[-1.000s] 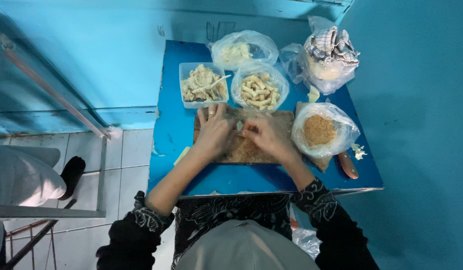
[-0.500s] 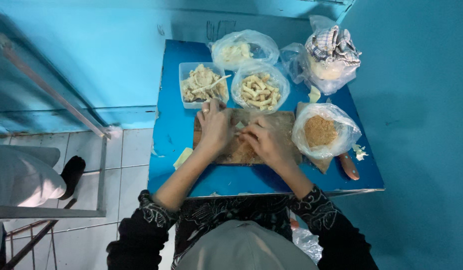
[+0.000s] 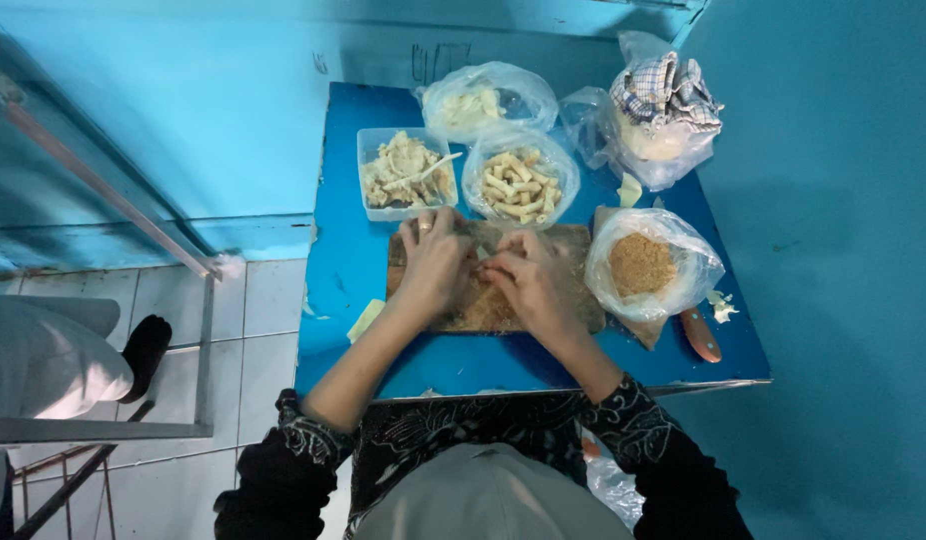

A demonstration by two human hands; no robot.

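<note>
Left hand (image 3: 435,262) and right hand (image 3: 531,282) meet on board (image 3: 573,300), fingers curled pinching a small pale piece (image 3: 482,254).

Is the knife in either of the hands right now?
No: the knife lies on the blue table while both hands work on the cutting board.
</note>
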